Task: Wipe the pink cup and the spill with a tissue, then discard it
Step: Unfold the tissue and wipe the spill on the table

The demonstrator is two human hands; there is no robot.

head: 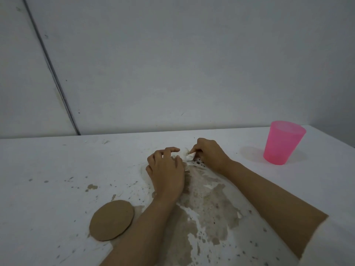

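Note:
A translucent pink cup point(282, 143) stands upright at the right rear of the white table point(48, 169). A brownish spill point(209, 204) spreads over the table's middle, under and between my forearms. A small white tissue point(189, 155) lies at the spill's far end. My right hand point(209, 153) pinches the tissue's right corner between thumb and fingers. My left hand point(167, 169) rests palm down over the tissue's left part, fingers spread and bent; much of the tissue is hidden beneath it.
A round brown cardboard coaster point(111, 220) lies flat at the front left of the spill. Small brown splashes dot the table to the left. A grey wall point(172, 64) rises right behind the table's far edge.

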